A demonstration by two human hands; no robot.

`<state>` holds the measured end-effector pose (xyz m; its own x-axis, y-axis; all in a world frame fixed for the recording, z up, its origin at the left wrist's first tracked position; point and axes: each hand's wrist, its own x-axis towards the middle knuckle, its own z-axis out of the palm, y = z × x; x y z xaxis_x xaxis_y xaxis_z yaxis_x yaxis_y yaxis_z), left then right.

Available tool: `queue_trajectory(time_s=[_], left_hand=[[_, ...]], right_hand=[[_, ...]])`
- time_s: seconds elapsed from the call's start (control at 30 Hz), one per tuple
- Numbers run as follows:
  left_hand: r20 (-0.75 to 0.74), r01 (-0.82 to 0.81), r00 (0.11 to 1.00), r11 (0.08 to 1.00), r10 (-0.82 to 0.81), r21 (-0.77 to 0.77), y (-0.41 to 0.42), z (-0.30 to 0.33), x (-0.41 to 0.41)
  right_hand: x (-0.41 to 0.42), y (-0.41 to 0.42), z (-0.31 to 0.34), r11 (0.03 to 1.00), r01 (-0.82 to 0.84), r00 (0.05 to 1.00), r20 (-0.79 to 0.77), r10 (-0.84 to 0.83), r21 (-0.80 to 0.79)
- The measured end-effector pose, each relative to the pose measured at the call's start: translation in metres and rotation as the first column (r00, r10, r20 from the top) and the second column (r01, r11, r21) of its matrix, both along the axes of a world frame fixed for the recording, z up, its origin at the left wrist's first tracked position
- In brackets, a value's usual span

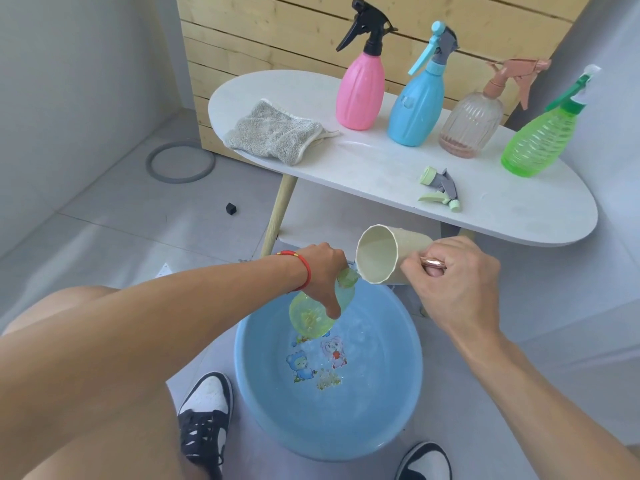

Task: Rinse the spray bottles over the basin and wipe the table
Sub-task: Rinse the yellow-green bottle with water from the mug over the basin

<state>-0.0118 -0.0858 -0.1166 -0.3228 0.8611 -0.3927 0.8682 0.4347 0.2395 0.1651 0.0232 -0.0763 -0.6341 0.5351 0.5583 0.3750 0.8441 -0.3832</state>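
Bench [381, 168] stands behind the basin [263, 403], which sits on the floor between two shoes [206, 407]. On the bench, left to right: cloth [273, 133], then four upright spray bottles [360, 95] in a row along the back, with a loose spray head [441, 188] lying in front of the third bottle near the front edge. Over the far rim of the basin, left hand [322, 271] holds a headless bottle [318, 306] tilted with its neck toward a tipped cup [384, 256] held by right hand [457, 282] just to its right; a ring [180, 162] and a small cube [231, 208] lie on the floor left of the bench.
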Motion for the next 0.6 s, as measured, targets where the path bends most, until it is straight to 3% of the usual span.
queue_trajectory(time_s=[0.6], left_hand=[[0.011,0.006,1.0,0.999,-0.006,-0.044,-0.0002,0.0018,0.0027]], right_hand=[[0.0001,0.001,-0.0052,0.981,-0.055,0.997,-0.045,0.064,0.187]])
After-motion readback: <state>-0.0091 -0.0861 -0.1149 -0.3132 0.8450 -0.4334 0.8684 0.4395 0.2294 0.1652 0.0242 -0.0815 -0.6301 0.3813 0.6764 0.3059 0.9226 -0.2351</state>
